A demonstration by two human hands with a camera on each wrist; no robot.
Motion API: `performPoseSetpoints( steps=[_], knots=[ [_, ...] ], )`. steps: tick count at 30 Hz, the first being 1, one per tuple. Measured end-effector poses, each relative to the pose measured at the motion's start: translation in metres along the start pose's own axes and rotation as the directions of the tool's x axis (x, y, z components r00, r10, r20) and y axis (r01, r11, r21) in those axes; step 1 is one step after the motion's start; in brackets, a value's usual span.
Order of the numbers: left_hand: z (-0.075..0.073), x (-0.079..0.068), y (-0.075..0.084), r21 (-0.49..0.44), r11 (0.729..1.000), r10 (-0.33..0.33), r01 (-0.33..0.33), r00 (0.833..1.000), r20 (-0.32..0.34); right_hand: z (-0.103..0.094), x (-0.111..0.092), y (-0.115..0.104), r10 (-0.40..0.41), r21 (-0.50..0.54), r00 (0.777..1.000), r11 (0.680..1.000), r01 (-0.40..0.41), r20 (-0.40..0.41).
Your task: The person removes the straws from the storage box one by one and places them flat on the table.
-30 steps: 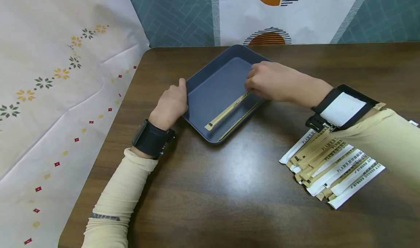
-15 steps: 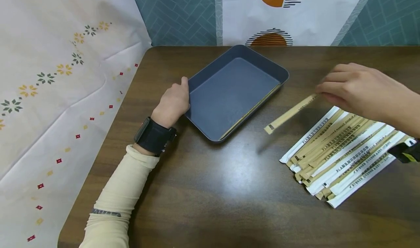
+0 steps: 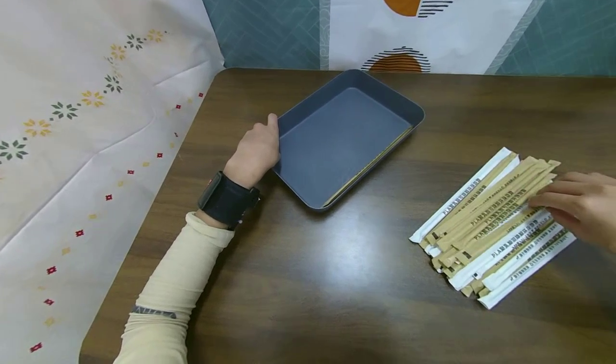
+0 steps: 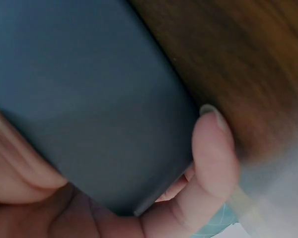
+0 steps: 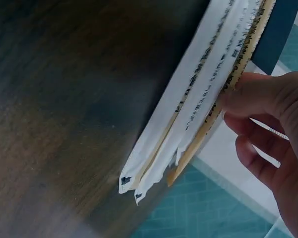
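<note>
My left hand [image 3: 256, 153] grips the left corner of a dark blue rectangular tray [image 3: 347, 134]. In the left wrist view, the thumb and curled fingers hold the tray wall [image 4: 104, 99] between them. One brown paper-wrapped straw [image 3: 370, 163] lies along the tray's right inner side. To the right, a pile of white and brown paper-wrapped straws [image 3: 457, 203] rests on the table. Over its right end, my right hand [image 3: 579, 203] pinches a brown paper-wrapped straw [image 5: 203, 131] between thumb and fingers. This straw lies against the top of the pile, next to white ones.
The brown wooden table [image 3: 313, 278] carries both tray and pile. A white flowered cloth [image 3: 96, 139] hangs beyond its left edge. Behind the far edge is a teal and white patterned cloth [image 3: 269, 27].
My right hand has lifted a brown paper-wrapped straw out of the tray, carried it right and lowered it onto the pile. The left hand keeps its grip on the tray.
</note>
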State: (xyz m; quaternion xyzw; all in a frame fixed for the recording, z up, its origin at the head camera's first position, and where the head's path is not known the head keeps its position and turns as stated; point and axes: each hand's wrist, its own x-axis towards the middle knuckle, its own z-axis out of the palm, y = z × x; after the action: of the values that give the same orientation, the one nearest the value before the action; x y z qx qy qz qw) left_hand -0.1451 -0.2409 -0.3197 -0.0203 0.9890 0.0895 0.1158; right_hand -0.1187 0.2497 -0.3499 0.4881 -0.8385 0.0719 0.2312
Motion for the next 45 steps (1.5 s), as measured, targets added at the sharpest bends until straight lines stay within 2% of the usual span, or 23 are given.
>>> performPoseSetpoints(
  steps=[4,8,9,14,17,21,25,28,31,34,38,40,45],
  knots=[
    [-0.003,-0.001,0.0,0.008,1.0,-0.005,0.005,1.0,-0.003,-0.005,0.016,-0.005,0.062,-0.023,0.992,0.998,-0.059,0.107],
    [-0.003,-0.001,0.003,0.002,1.0,-0.006,0.006,1.0,0.008,-0.009,0.056,-0.009,0.056,0.0,0.985,0.998,-0.057,0.165],
    [-0.003,-0.001,0.003,0.001,1.0,-0.012,0.012,1.0,0.009,-0.008,0.068,-0.01,0.037,0.021,0.986,0.999,-0.041,0.163],
    [-0.002,-0.002,0.003,-0.013,0.999,-0.033,0.033,0.999,0.01,0.004,0.129,-0.019,-0.083,0.156,0.995,0.985,0.073,0.054],
    [-0.001,-0.003,0.003,-0.022,0.999,-0.035,0.035,0.999,0.008,0.012,0.163,-0.024,-0.132,0.188,0.99,0.975,0.119,0.056],
    [0.001,-0.003,0.002,-0.012,1.0,-0.028,0.028,1.0,-0.002,0.026,0.204,-0.03,-0.144,0.205,0.967,0.974,0.1,0.213],
    [0.002,-0.002,0.002,0.001,1.0,-0.029,0.029,1.0,0.001,0.041,0.232,-0.036,-0.117,0.201,0.904,0.979,0.035,0.412],
    [0.002,-0.001,0.003,0.0,1.0,-0.029,0.029,1.0,-0.001,0.052,0.244,-0.041,-0.113,0.205,0.852,0.979,0.006,0.511],
    [0.003,-0.001,0.003,0.002,1.0,-0.021,0.021,1.0,-0.008,0.06,0.251,-0.046,-0.115,0.207,0.821,0.978,-0.004,0.56],
    [0.003,0.0,0.003,0.003,1.0,-0.019,0.019,1.0,-0.01,0.065,0.256,-0.051,-0.12,0.206,0.777,0.978,-0.013,0.618],
    [0.003,-0.001,0.004,0.009,0.999,-0.032,0.032,0.999,-0.009,0.065,0.26,-0.057,-0.154,0.211,0.733,0.977,0.015,0.663],
    [0.002,-0.001,0.004,0.01,0.999,-0.036,0.036,0.999,-0.01,0.065,0.259,-0.059,-0.163,0.208,0.734,0.978,0.03,0.66],
    [0.004,-0.001,0.004,0.007,0.999,-0.033,0.033,0.999,-0.004,0.068,0.256,-0.059,-0.16,0.212,0.755,0.977,0.028,0.636]
  ],
)
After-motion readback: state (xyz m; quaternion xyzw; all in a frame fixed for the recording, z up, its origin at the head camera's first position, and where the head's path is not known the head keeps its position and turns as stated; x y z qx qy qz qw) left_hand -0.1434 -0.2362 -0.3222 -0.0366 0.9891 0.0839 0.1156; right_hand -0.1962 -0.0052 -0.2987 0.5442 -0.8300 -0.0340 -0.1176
